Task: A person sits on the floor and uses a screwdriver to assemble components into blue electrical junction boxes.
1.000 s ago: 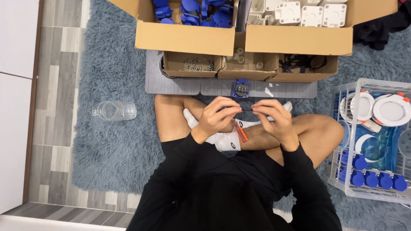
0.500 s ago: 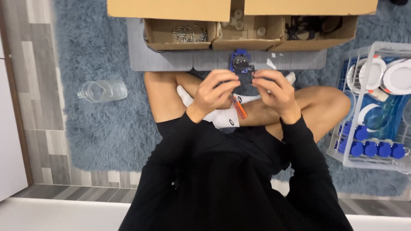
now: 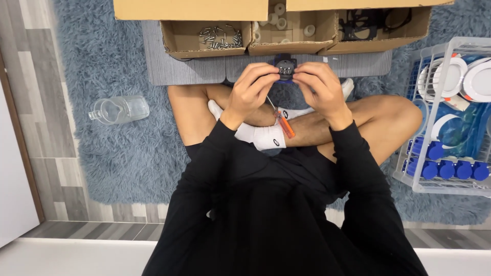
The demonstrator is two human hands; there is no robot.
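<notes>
Left hand (image 3: 250, 92): raised in front of the chest, fingers curled, fingertips pinched on the left side of the small blue and black part (image 3: 285, 67).
Right hand (image 3: 318, 89): level with the left, fingers bent, thumb and forefinger closed on the right side of the same part.
Small blue and black part: held between both hands, above the crossed legs, just in front of the middle cardboard box (image 3: 291, 31).
Orange-handled screwdriver (image 3: 283, 121): thin shaft slanting up toward the left hand, handle lying against the white sock (image 3: 263, 136); whether gripped or only resting, cannot tell.
Left cardboard box (image 3: 204, 38): open, with loose silvery screws (image 3: 221, 38) on its floor.
Middle cardboard box: open, with small white round pieces inside.
Right cardboard box (image 3: 378, 28): open, with black ring-shaped parts.
Grey mat (image 3: 186, 71): under the boxes, on the blue shaggy rug (image 3: 110, 148).
Clear glass jug (image 3: 120, 109): on its side on the rug, well to the left of the legs.
White wire basket (image 3: 450, 115): on the right, holding white round fittings and a row of blue caps.
</notes>
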